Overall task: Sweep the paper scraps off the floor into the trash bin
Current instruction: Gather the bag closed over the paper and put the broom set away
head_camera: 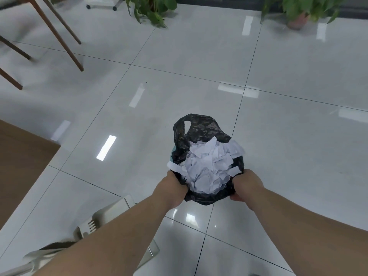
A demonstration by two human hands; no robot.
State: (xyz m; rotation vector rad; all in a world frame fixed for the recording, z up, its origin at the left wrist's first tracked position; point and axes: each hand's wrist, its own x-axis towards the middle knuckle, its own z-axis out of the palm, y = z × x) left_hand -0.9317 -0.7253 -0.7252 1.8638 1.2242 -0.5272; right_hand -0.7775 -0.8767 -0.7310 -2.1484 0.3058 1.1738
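Floor of glossy pale grey tiles fills the room, ceiling lights reflected in it. Brown table corner at left, wooden chair legs far left, two potted plants along the far edge. Pale dustpan lies on the tiles under the left forearm, comb teeth showing. Trash bin stands mid-floor, lined with a black bag, only a sliver of teal rim visible. Paper scraps heaped white in its mouth, a few strips draped over the edge. Left hand clamped on the bag's near-left edge, right hand clamped on its near-right edge, fingers curled into the plastic.
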